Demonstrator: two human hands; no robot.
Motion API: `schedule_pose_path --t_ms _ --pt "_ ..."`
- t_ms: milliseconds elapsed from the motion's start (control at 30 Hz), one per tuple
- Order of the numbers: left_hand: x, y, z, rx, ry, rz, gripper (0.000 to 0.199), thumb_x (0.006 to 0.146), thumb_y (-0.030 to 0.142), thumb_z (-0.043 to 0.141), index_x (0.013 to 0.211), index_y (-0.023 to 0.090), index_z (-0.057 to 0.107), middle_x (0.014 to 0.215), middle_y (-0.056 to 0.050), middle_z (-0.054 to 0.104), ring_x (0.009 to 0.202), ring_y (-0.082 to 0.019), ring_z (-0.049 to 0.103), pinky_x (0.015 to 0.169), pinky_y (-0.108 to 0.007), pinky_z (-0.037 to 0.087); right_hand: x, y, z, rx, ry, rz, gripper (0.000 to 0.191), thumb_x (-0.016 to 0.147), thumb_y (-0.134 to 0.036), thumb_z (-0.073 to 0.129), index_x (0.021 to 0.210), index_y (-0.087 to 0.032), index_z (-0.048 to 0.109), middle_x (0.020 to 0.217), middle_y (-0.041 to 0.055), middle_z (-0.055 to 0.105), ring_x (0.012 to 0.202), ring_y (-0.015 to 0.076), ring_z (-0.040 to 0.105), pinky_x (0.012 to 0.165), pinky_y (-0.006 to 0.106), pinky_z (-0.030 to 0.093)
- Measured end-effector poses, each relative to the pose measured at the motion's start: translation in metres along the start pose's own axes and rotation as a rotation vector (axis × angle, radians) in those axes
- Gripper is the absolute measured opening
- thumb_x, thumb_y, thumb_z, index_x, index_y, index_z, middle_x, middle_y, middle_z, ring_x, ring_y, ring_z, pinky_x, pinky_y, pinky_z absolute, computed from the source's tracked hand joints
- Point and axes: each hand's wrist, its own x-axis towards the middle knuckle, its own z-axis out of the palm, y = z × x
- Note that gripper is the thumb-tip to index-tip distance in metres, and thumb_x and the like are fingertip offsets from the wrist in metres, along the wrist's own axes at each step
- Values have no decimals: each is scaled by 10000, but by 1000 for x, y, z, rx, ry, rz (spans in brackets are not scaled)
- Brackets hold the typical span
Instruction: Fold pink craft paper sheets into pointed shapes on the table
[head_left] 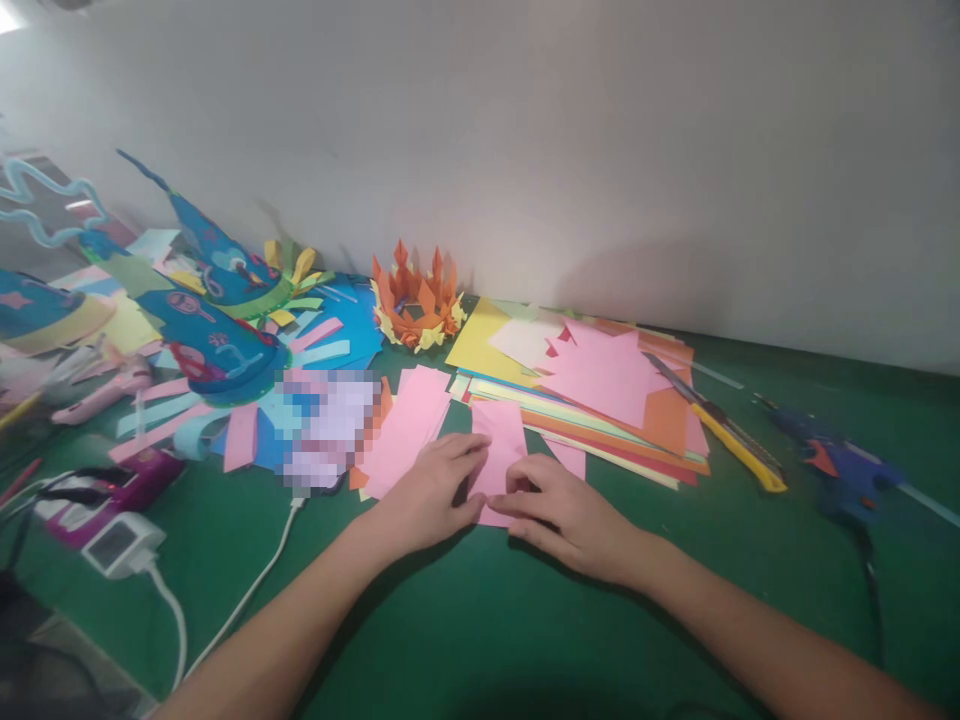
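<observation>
Pink paper strip, touched with half-open left hand and right hand. Seemed light, kinda creasable, best held by edges.

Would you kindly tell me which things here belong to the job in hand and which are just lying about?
In use, likely:
pink paper under left hand and right hand
pink strips alongside

Seemingly lying about:
orange paper crown
blue cone hats
yellow utility knife
blue glue gun

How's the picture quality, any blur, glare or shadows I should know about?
Head view: bright glare at the top-left corner; a soft shadow on the wall at right; the blue glue gun blurred; a pixelated patch left of the hands; pink paper readable between them.
</observation>
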Motion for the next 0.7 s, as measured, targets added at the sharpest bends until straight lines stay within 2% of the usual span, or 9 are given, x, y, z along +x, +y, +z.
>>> schedule_pose_path --t_ms 133,233,333,467,533,700 --pt "1 -2 3 31 -17 -49 510 727 317 713 1193 188 552 1334 -116 515 1214 -299 466 1016 -475 383 0 2 2 -22 79 -14 325 970 -244 345 887 -172 651 868 81 570 847 188 497 756 334 430" --pt "3 -4 3 41 -8 -32 509 728 340 719 1193 212 555 1328 -103 520 1200 -292 479 1015 -472 374 -1 0 2 -72 96 -35 310 957 -235 367 825 -172 640 818 79 596 788 185 509 708 329 425" --pt "4 -5 1 47 -26 -6 513 746 359 702 1219 236 546 1329 -90 512 1188 -284 475 1005 -462 370 -4 -5 0 -44 92 -71 290 933 -230 404 768 -177 637 740 66 605 708 172 517 639 309 416" --pt "4 -6 -1 60 -54 -9 525 754 374 693 1240 254 536 1324 -81 500 1176 -285 458 993 -457 354 -8 -6 -1 47 47 -201 297 908 -224 426 674 -191 604 651 45 598 632 158 513 598 298 408" --pt "5 -6 0 67 -44 -8 533 748 392 696 1240 262 537 1309 -76 504 1160 -285 459 986 -455 347 -8 -4 -1 90 38 -213 299 914 -228 422 675 -196 599 644 37 598 632 153 524 613 294 416" --pt "7 -1 6 120 -24 -37 425 807 442 632 1185 258 567 1234 -69 551 1088 -266 476 938 -438 363 -5 3 -1 25 129 -97 301 948 -243 387 771 -183 622 740 63 626 719 166 550 662 298 426"
